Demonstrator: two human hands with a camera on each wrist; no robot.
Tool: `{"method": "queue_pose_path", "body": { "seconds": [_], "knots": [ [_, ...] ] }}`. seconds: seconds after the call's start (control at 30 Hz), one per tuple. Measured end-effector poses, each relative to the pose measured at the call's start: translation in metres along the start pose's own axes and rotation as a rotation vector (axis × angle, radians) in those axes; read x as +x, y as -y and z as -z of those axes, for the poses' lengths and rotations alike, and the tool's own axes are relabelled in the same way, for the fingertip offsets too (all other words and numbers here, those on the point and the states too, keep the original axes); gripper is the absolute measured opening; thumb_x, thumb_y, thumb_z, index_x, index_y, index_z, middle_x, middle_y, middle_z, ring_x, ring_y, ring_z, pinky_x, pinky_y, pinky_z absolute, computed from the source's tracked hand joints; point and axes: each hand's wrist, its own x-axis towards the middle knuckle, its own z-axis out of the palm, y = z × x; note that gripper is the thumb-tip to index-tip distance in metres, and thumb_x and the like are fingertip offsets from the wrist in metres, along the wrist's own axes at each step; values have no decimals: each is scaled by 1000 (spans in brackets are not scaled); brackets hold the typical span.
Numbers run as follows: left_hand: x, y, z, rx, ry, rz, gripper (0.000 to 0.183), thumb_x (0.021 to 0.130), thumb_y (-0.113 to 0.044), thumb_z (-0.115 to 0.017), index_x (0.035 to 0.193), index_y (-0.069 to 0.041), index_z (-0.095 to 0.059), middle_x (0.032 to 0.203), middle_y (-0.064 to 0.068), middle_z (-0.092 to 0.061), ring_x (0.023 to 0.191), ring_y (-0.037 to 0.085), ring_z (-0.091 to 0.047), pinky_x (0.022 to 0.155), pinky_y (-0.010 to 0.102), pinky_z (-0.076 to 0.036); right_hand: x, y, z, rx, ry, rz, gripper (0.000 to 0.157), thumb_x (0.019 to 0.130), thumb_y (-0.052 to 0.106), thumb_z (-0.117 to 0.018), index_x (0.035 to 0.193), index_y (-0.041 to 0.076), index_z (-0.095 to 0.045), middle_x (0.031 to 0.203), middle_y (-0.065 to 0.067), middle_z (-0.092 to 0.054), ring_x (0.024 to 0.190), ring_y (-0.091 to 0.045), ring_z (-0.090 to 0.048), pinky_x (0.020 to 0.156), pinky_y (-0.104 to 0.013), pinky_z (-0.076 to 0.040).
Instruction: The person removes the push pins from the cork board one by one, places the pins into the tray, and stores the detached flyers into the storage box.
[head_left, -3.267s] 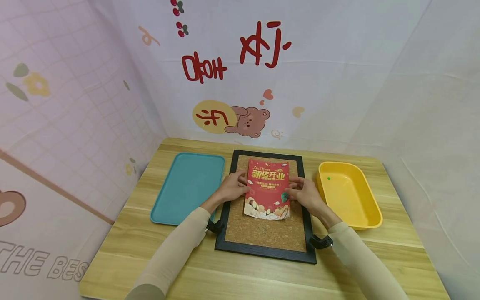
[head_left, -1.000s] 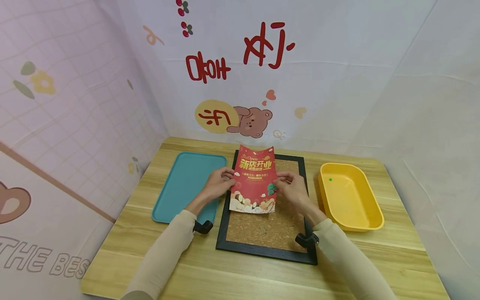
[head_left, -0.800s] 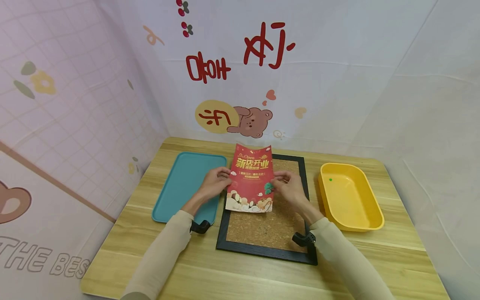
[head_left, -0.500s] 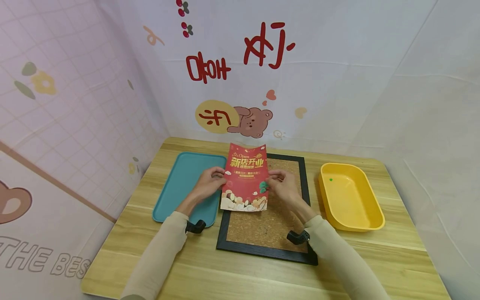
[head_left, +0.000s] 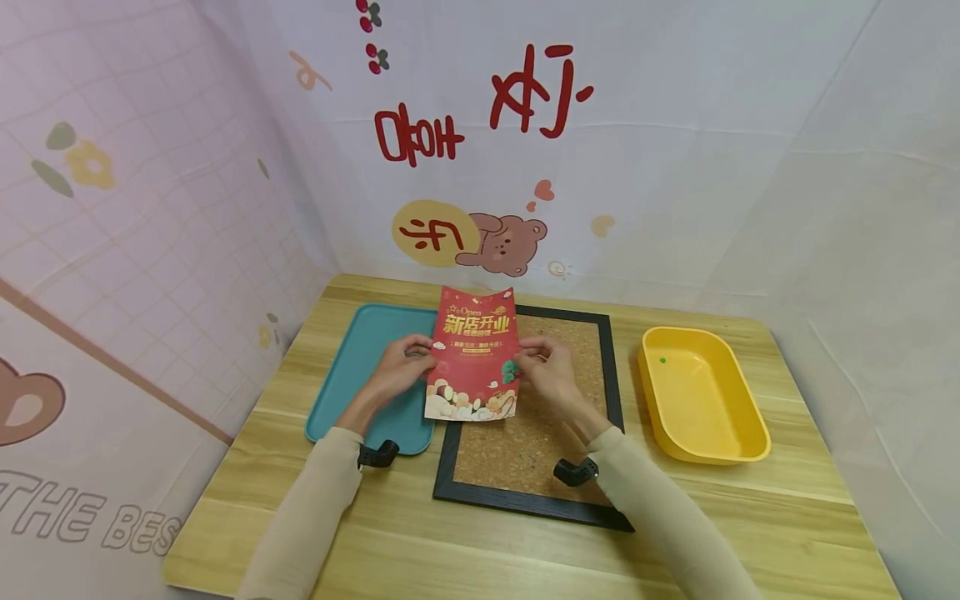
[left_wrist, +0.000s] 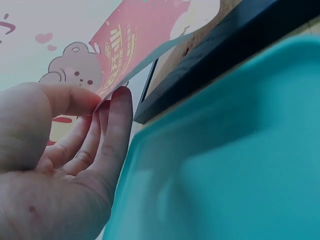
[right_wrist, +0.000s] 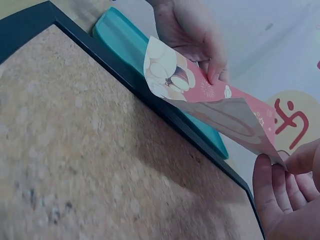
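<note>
A red flyer (head_left: 474, 358) with gold lettering hangs between both hands, raised above the gap between the blue tray and the corkboard. My left hand (head_left: 401, 367) pinches its left edge between thumb and fingers, over the tray. On the opposite edge, my right hand (head_left: 551, 371) pinches the paper above the cork. In the right wrist view the flyer (right_wrist: 215, 112) bows, showing its pale back. The black-framed corkboard (head_left: 525, 458) lies flat on the table, partly hidden by the flyer and right arm. The blue tray (head_left: 360, 350) lies to its left.
A yellow bin (head_left: 705, 400) with a small green dot inside stands right of the corkboard on the wooden table (head_left: 450, 550). Behind the table hangs a printed cloth backdrop (head_left: 645, 167), and more cloth runs along both sides.
Both hands have lifted the flyer off the corkboard and carried it left, so it now partly overlaps the blue tray's right edge. Tray, board and bin stay put.
</note>
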Motion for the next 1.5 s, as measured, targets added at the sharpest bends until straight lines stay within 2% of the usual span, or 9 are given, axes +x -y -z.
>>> {"method": "queue_pose_path", "body": {
  "seconds": [0.23, 0.57, 0.97, 1.17, 1.37, 1.5],
  "knots": [
    [-4, 6, 11, 2, -19, 11, 39, 110, -13, -66, 147, 0, -62, 131, 20, -69, 106, 19, -76, 94, 36, -68, 2, 3, -18, 44, 3, -29, 31, 107, 3, -73, 137, -3, -70, 115, -14, -73, 85, -14, -77, 77, -28, -71],
    [-9, 18, 31, 10, -44, 33, 40, 110, -13, -68, 146, 2, -63, 134, 26, -70, 102, 17, -76, 87, 26, -67, 6, -2, -44, 33, 13, -4, 26, 106, 1, -73, 131, -6, -71, 110, -15, -73, 86, -13, -75, 73, -26, -69],
    [-16, 21, 63, 61, 19, 81, 44, 114, -15, -66, 152, 6, -58, 140, 28, -69, 109, 22, -76, 94, 32, -69, 8, -8, -75, -43, -15, 29, 24, 103, 1, -76, 126, -3, -74, 102, -9, -75, 81, -8, -68, 66, -21, -58],
    [-18, 22, 79, 93, 50, 92, 43, 114, -12, -66, 151, 7, -57, 141, 32, -66, 110, 26, -76, 91, 32, -70, 8, -9, -92, -4, 29, 33, 27, 104, -4, -72, 130, -8, -69, 103, -13, -74, 78, -9, -71, 70, -31, -70],
    [-21, 21, 94, 125, 66, 81, 45, 113, -11, -66, 152, 9, -57, 142, 36, -67, 113, 33, -77, 95, 41, -71, 8, -10, -107, 6, 70, 48, 27, 104, -5, -71, 130, -11, -67, 104, -17, -73, 77, -12, -72, 71, -35, -72],
    [-22, 22, 104, 150, 79, 87, 47, 114, -12, -65, 154, 9, -55, 144, 36, -66, 113, 31, -78, 98, 42, -71, 6, -9, -117, -17, 72, 69, 26, 104, -6, -71, 128, -12, -67, 107, -24, -74, 77, -19, -74, 73, -42, -73]
  ]
}}
